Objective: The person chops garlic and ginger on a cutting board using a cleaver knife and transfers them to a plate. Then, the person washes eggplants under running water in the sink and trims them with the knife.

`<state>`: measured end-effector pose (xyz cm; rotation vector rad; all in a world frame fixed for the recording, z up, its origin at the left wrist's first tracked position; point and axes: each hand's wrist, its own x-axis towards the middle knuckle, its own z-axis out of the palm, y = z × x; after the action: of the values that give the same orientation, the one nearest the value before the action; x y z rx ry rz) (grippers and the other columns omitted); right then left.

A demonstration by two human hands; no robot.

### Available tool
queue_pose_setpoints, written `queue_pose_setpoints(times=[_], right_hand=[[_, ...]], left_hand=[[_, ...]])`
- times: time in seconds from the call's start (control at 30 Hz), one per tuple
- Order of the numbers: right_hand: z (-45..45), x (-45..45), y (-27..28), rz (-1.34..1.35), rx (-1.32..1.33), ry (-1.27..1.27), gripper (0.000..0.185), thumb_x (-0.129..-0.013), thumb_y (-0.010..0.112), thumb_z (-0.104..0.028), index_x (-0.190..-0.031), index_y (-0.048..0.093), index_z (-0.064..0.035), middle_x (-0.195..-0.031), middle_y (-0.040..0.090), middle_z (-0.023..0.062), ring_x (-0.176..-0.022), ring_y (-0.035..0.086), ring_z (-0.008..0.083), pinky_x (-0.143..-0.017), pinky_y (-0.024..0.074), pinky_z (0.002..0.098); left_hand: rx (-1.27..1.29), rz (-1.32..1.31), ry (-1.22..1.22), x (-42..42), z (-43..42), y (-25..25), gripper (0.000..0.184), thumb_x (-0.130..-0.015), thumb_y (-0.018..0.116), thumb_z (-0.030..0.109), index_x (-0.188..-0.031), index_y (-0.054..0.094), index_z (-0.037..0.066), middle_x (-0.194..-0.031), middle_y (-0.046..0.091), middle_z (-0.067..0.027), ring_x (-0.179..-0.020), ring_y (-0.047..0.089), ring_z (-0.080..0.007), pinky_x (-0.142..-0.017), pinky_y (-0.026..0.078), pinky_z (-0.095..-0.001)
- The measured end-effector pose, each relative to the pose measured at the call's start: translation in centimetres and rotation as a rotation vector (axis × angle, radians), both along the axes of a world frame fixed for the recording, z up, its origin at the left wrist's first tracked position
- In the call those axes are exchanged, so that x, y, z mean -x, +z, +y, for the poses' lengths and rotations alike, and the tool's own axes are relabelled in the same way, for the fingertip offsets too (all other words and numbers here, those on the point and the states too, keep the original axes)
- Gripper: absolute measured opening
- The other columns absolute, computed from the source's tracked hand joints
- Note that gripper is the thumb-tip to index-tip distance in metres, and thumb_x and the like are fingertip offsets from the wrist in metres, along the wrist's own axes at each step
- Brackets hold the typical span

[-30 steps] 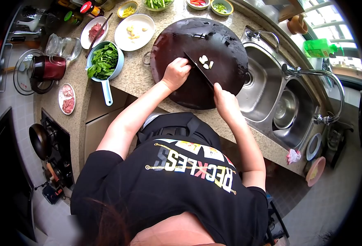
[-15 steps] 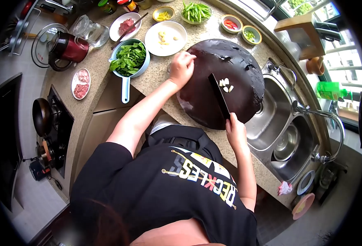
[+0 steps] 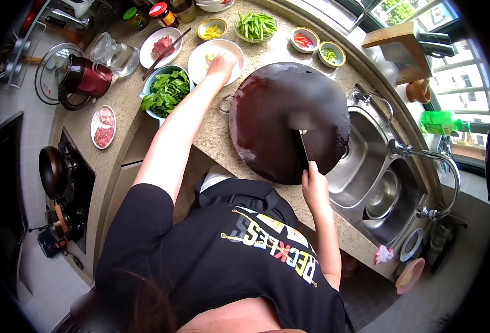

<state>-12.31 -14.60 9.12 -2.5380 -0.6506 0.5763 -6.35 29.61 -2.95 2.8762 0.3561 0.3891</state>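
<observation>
My right hand [image 3: 315, 180] grips the handle of a dark cleaver [image 3: 302, 151] above the large round chopping board [image 3: 256, 125]. Its blade is blurred, with a small pale bit of garlic [image 3: 304, 132] showing beside it; the other pieces are hidden or smeared. My left hand [image 3: 221, 66] reaches over the white plate [image 3: 195, 57], where pale garlic cloves [image 3: 210, 56] lie near the fingers. Glare and the hand itself hide the fingertips, so any hold there is unclear.
A blue pot of leafy greens [image 3: 167, 91] stands beside my left forearm. Behind are a meat plate with chopsticks [image 3: 160, 47], green pepper strips [image 3: 256, 25] and small bowls of red [image 3: 303, 40] and green pieces [image 3: 329, 54]. A double sink [image 3: 361, 147] adjoins the board's right side.
My left hand has moved from the board's left edge up to the white plate. The cleaver has shifted and its blade has blurred over the garlic. The whole view has shifted slightly.
</observation>
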Motion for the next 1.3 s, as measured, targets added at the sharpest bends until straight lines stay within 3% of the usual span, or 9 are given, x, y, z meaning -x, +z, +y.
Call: queue_pose_setpoints(times=[0.17,0.27,0.37,0.5,0.57,0.83,1.3], right_hand=[[-0.1,0.1,0.0,-0.06,-0.064,0.017,0.013,-0.09,0.052,-0.012,-0.094,0.045,-0.0023,-0.073,0.059,0.0258,-0.072,0.059,0.0461,-0.062,0.045,0.0535],[-0.3,-0.3,0.6,-0.024,-0.022,0.012,0.012,-0.09,0.052,-0.012,-0.092,0.045,-0.0022,-0.073,0.06,0.0256,-0.073,0.059,0.0455,-0.062,0.0451,0.0534],[-0.4,-0.7,0.4,-0.033,-0.045,0.001,0.012,-0.09,0.053,-0.012,-0.091,0.045,-0.0021,-0.073,0.06,0.0253,-0.074,0.059,0.0452,-0.062,0.045,0.0532],[-0.4,-0.6,0.5,-0.031,-0.093,-0.018,0.012,-0.09,0.052,-0.011,-0.092,0.045,-0.0017,-0.073,0.059,0.0252,-0.074,0.059,0.0447,-0.063,0.0448,0.0529],[-0.6,-0.3,0.5,-0.037,-0.091,-0.018,0.012,-0.089,0.052,-0.011,-0.092,0.045,-0.0014,-0.073,0.059,0.0251,-0.074,0.059,0.0447,-0.063,0.0447,0.0528],[-1.6,0.4,0.1,-0.018,-0.123,-0.006,0.012,-0.089,0.053,-0.011,-0.092,0.045,-0.0018,-0.073,0.059,0.025,-0.074,0.059,0.0448,-0.063,0.0444,0.0527],[-2.2,-0.3,1.1,0.067,-0.103,0.033,0.015,-0.089,0.053,-0.012,-0.092,0.044,-0.0017,-0.07,0.058,0.0255,-0.073,0.057,0.0461,-0.063,0.0441,0.0524]], left_hand=[[-0.038,-0.091,-0.001,0.2,-0.6,1.8,0.008,-0.076,0.061,0.009,-0.083,0.064,0.005,-0.084,0.062,-0.0159,-0.082,0.062,-0.0327,-0.077,0.05,-0.0413],[0.224,-0.346,0.026,2.1,-4.9,6.4,0.011,-0.075,0.065,0.006,-0.085,0.064,0.006,-0.08,0.061,-0.0096,-0.08,0.059,-0.0305,-0.075,0.048,-0.0405],[0.315,-0.351,-0.192,4.3,-11.1,7.8,0.01,-0.076,0.065,0.003,-0.085,0.063,0.006,-0.085,0.062,-0.0092,-0.084,0.06,-0.0289,-0.075,0.049,-0.0382],[0.334,-0.247,-0.39,6.3,-18.2,6.0,0.012,-0.074,0.066,0.002,-0.085,0.065,0.005,-0.089,0.061,-0.0081,-0.083,0.061,-0.0267,-0.074,0.051,-0.0353],[0.289,-0.331,-0.43,6.5,-20.0,5.0,0.014,-0.074,0.064,0.001,-0.088,0.066,0.004,-0.091,0.061,-0.0077,-0.084,0.061,-0.0261,-0.075,0.051,-0.0351],[0.281,-0.39,-0.472,7.3,-20.5,4.6,0.015,-0.073,0.062,0.002,-0.088,0.065,0.003,-0.09,0.065,-0.0084,-0.083,0.065,-0.0249,-0.074,0.053,-0.0334],[0.313,-0.427,-0.461,6.8,-20.8,4.5,0.014,-0.069,0.07,0.001,-0.082,0.065,0.002,-0.087,0.064,-0.0083,-0.078,0.063,-0.0269,-0.068,0.052,-0.0344]])
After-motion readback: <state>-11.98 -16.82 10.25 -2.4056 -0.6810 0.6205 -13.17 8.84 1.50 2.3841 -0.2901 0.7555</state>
